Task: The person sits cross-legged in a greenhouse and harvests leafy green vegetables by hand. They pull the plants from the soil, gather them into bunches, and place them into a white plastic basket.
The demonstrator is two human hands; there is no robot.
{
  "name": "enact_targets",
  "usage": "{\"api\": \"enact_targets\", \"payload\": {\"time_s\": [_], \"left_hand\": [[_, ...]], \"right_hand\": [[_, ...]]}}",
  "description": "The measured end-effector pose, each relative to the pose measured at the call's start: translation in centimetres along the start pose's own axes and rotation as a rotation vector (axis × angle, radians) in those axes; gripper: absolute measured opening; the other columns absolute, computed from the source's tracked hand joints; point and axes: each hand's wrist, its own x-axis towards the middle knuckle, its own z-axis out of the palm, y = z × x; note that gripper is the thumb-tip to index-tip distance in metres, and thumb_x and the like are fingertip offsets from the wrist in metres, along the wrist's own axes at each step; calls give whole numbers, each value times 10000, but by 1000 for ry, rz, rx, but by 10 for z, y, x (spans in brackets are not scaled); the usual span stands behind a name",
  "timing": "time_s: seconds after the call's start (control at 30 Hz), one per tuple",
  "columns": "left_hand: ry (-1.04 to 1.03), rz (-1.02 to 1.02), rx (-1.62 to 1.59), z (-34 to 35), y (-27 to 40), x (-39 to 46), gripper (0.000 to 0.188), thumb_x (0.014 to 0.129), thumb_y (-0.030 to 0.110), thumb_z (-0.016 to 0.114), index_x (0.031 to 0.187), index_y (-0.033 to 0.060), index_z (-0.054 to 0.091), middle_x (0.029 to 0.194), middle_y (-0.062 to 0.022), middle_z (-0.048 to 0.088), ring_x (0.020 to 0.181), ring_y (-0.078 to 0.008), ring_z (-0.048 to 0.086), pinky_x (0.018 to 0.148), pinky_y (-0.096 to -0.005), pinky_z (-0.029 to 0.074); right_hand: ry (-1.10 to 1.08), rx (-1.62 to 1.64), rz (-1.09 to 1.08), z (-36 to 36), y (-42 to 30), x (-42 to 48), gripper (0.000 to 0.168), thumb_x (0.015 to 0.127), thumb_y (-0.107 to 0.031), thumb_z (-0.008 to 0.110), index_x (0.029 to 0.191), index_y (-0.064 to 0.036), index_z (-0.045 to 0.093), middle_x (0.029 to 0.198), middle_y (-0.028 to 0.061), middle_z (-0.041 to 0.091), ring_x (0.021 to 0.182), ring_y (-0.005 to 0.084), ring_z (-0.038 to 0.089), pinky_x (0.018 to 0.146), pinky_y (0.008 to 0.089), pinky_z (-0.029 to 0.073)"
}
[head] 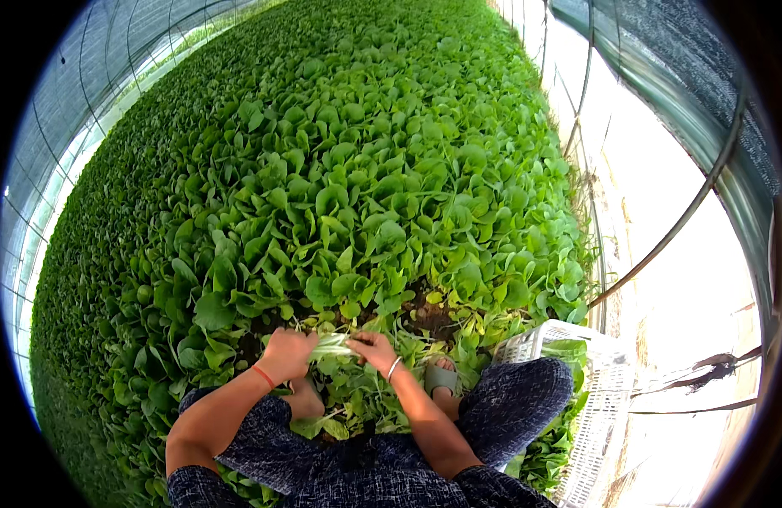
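Observation:
My left hand (288,353) is closed around a small bunch of leafy greens (331,344), whose pale stems point to the right. The thumb and fingers of my right hand (373,350) pinch the stem ends, where a dark bit shows. The leaf end is mostly hidden by my left hand. Both hands are over the ground between my feet, at the near edge of a dense bed of leafy green plants (340,197). Loose and yellowing leaves (365,394) litter the soil below.
A white plastic crate (594,413) with leafy greens inside stands by my right knee. Bare dark soil (429,314) shows just ahead of my hands. Curved hoops (676,222) and sheeting of a tunnel greenhouse rise on both sides. My sandalled foot (442,378) is beside the leaves.

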Motion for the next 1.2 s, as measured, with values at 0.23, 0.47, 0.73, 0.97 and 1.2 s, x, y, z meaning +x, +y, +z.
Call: {"api": "enact_targets", "payload": {"time_s": [0.23,0.47,0.73,0.97,1.2], "left_hand": [[-20,-184,-295,5,-12,-2,489,618,299,707,1004,46,544,742,-126,613,693,-322,607,593,-433,485],[-245,-29,-294,5,26,4,771,617,443,740,1160,-23,453,902,-194,616,820,-333,619,726,-437,500],[164,-86,-566,-5,30,4,966,590,510,781,1327,30,378,1265,-188,480,1164,-327,476,945,-448,398],[109,-312,-1188,-2,-5,-4,290,707,149,722,904,-23,597,749,-103,645,669,-180,626,618,-331,499],[433,-735,-2037,-83,-31,-1,176,769,72,550,923,28,478,680,-99,522,633,-255,591,677,-426,530]], "right_hand": [[419,686,79,5,-25,0,283,849,-315,651,819,-44,574,718,43,602,606,150,588,488,327,472],[313,-246,-327,15,3,11,365,905,-360,560,816,-6,557,563,64,480,493,176,437,480,373,340],[335,-497,-677,50,-64,-33,284,882,-180,560,740,57,495,669,233,528,589,403,516,532,446,404],[204,335,-330,20,-66,-7,283,932,-300,515,834,-39,560,680,44,551,600,124,528,498,325,397],[690,819,263,-125,67,111,160,921,-86,476,950,55,544,736,119,559,517,176,497,472,330,431]]}}
